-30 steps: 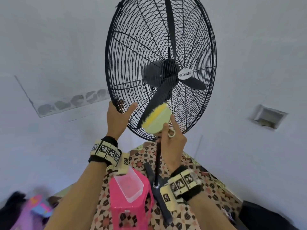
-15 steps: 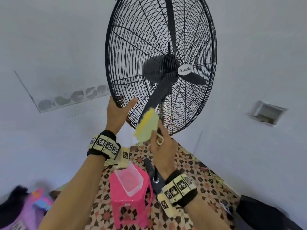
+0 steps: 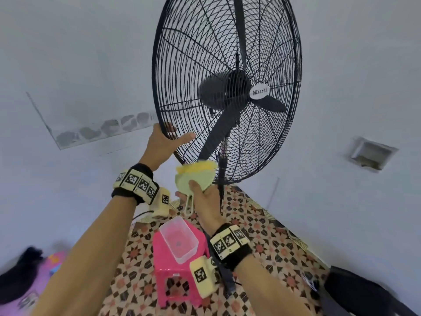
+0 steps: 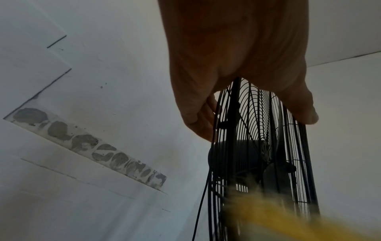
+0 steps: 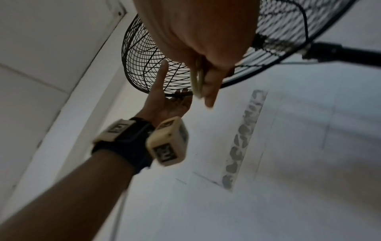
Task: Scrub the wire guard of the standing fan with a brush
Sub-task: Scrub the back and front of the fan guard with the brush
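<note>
The fan [image 3: 227, 92] stands on a patterned floor [image 3: 268, 242], its black wire guard [image 3: 182, 65] tilted toward the camera, with three dark blades and a white "Mikachi" badge [image 3: 260, 92] at the hub. The left hand [image 3: 163, 144] grips the guard's lower left rim: in the left wrist view the fingers [image 4: 198, 120] curl behind the wires while the thumb lies along the front. The right hand [image 3: 205, 197] grasps the brush [image 3: 196, 176], a pale green body with yellow bristles and a loop handle hanging below the palm; thumb pressed on its back, fingers wrapped beneath. The bristles sit at the guard's bottom edge, just beside the pole [image 3: 222, 169]; whether they touch the wires is unclear. Below the hands, a clear tub [image 3: 178, 238] rests on a pink stool [image 3: 173, 270].
</note>
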The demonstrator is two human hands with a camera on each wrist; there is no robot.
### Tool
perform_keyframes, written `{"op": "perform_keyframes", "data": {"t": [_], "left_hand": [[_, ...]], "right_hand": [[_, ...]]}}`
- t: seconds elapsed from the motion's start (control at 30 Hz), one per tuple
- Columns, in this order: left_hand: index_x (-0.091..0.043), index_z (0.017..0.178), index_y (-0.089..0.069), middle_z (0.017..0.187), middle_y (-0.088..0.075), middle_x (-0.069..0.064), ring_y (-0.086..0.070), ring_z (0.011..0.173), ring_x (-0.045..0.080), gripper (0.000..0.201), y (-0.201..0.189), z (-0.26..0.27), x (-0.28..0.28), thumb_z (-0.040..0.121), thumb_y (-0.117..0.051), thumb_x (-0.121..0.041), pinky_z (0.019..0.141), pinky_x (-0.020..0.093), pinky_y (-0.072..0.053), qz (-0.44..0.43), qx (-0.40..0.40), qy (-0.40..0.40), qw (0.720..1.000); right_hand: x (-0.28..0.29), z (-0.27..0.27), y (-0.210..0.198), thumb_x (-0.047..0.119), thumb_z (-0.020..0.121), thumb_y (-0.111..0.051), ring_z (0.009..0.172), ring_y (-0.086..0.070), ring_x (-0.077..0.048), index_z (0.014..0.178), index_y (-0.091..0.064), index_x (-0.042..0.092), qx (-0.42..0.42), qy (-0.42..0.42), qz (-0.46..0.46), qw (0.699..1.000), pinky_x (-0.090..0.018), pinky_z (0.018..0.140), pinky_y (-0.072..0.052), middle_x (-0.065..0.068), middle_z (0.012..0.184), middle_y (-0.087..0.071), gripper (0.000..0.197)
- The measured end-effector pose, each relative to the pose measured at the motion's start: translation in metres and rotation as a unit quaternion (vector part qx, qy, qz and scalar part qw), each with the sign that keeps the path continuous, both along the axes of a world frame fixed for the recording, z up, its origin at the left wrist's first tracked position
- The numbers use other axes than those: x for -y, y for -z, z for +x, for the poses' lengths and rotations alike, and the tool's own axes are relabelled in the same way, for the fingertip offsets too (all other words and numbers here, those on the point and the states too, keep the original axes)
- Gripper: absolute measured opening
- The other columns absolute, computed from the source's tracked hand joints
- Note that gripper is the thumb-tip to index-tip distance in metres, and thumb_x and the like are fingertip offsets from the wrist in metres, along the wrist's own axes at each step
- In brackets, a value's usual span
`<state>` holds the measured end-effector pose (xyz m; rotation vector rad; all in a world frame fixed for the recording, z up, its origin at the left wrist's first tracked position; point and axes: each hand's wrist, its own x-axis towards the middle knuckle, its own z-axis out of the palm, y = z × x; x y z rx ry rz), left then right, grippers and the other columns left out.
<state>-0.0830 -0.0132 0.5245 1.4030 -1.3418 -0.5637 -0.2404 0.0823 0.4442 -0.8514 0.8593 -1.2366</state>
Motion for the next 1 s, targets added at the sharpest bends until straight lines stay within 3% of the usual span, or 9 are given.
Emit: {"op": "perform_keyframes", "data": {"t": [0.13, 0.23, 0.33, 0.43, 0.53, 0.63, 0.77, 0.9, 1.0], "left_hand": [[-0.012, 0.129, -0.050, 0.109, -0.057, -0.005, -0.059, 0.097, 0.011, 0.101, -0.007, 0.005, 0.003, 0.060, -0.089, -0.074, 0.082, 0.028, -0.048, 0.015, 0.017, 0.013, 1.000], [-0.014, 0.129, -0.048, 0.111, -0.055, -0.004, -0.057, 0.099, 0.010, 0.094, -0.002, 0.004, 0.004, 0.065, -0.089, -0.069, 0.082, 0.026, -0.047, 0.014, 0.012, 0.011, 1.000], [-0.013, 0.128, -0.047, 0.108, -0.053, -0.005, -0.055, 0.096, 0.009, 0.094, -0.003, 0.003, 0.002, 0.066, -0.088, -0.070, 0.078, 0.024, -0.044, 0.011, 0.015, 0.016, 1.000], [-0.014, 0.131, -0.047, 0.112, -0.055, -0.005, -0.056, 0.100, 0.010, 0.101, -0.004, 0.004, 0.002, 0.061, -0.088, -0.074, 0.082, 0.025, -0.046, 0.010, 0.013, 0.012, 1.000], [-0.017, 0.133, -0.046, 0.116, -0.055, -0.005, -0.057, 0.105, 0.009, 0.097, -0.005, 0.002, 0.001, 0.064, -0.088, -0.070, 0.085, 0.025, -0.047, 0.009, 0.010, 0.010, 1.000], [-0.018, 0.130, -0.045, 0.117, -0.056, -0.005, -0.057, 0.107, 0.009, 0.093, -0.001, 0.000, 0.000, 0.065, -0.088, -0.069, 0.087, 0.027, -0.047, 0.012, 0.004, 0.005, 1.000], [-0.018, 0.130, -0.045, 0.118, -0.056, -0.003, -0.057, 0.108, 0.010, 0.091, -0.001, 0.000, -0.001, 0.067, -0.087, -0.069, 0.088, 0.028, -0.047, 0.011, 0.008, 0.008, 1.000], [-0.019, 0.130, -0.046, 0.120, -0.057, -0.002, -0.058, 0.110, 0.013, 0.090, -0.002, -0.001, -0.001, 0.067, -0.087, -0.068, 0.095, 0.032, -0.049, 0.008, 0.008, 0.005, 1.000], [-0.020, 0.133, -0.044, 0.123, -0.056, -0.002, -0.056, 0.115, 0.014, 0.092, -0.002, -0.002, -0.001, 0.068, -0.087, -0.067, 0.098, 0.033, -0.047, 0.003, 0.001, 0.004, 1.000]], "right_hand": [[-0.005, -0.003, 0.006, 0.016, 0.103, -0.061, 0.108, -0.072, -0.037, 0.129, -0.063, 0.009, 0.120, 0.159, -0.049, 0.979, -0.048, 0.083, -0.063, -0.018, 0.122, -0.071, 0.027], [-0.011, -0.004, 0.012, 0.017, 0.104, -0.060, 0.085, -0.077, -0.034, 0.107, -0.068, -0.003, -0.018, 0.110, -0.049, 0.993, -0.044, 0.065, -0.065, -0.023, 0.096, -0.075, 0.022], [-0.011, 0.000, 0.008, 0.019, 0.104, -0.059, 0.065, -0.076, -0.023, 0.076, -0.057, -0.018, -0.116, 0.040, -0.052, 0.991, -0.065, 0.069, -0.059, -0.028, 0.065, -0.063, 0.046], [-0.007, -0.001, -0.003, 0.015, 0.104, -0.058, 0.080, -0.078, -0.032, 0.095, -0.068, -0.003, -0.057, 0.096, -0.057, 0.992, -0.049, 0.063, -0.058, -0.028, 0.087, -0.072, 0.023], [-0.009, -0.006, -0.010, 0.015, 0.105, -0.057, 0.086, -0.077, -0.035, 0.120, -0.065, 0.000, 0.061, 0.185, -0.073, 0.978, -0.038, 0.063, -0.063, -0.019, 0.105, -0.075, 0.023], [-0.018, -0.006, -0.006, 0.011, 0.104, -0.058, 0.080, -0.078, -0.032, 0.125, -0.062, 0.005, 0.017, 0.153, -0.058, 0.986, -0.034, 0.057, -0.063, -0.014, 0.108, -0.076, 0.022], [-0.011, -0.002, -0.004, 0.012, 0.104, -0.058, 0.076, -0.078, -0.030, 0.111, -0.063, -0.014, -0.074, 0.072, -0.047, 0.994, -0.060, 0.067, -0.056, -0.031, 0.094, -0.073, 0.027], [-0.004, -0.005, -0.005, 0.015, 0.104, -0.059, 0.081, -0.077, -0.036, 0.111, -0.067, 0.016, 0.017, 0.152, -0.040, 0.987, -0.033, 0.055, -0.060, -0.014, 0.104, -0.077, 0.011], [-0.015, -0.007, -0.001, 0.013, 0.104, -0.057, 0.078, -0.078, -0.030, 0.110, -0.064, 0.021, 0.033, 0.170, -0.043, 0.984, -0.028, 0.053, -0.061, -0.002, 0.095, -0.080, 0.012]]}}
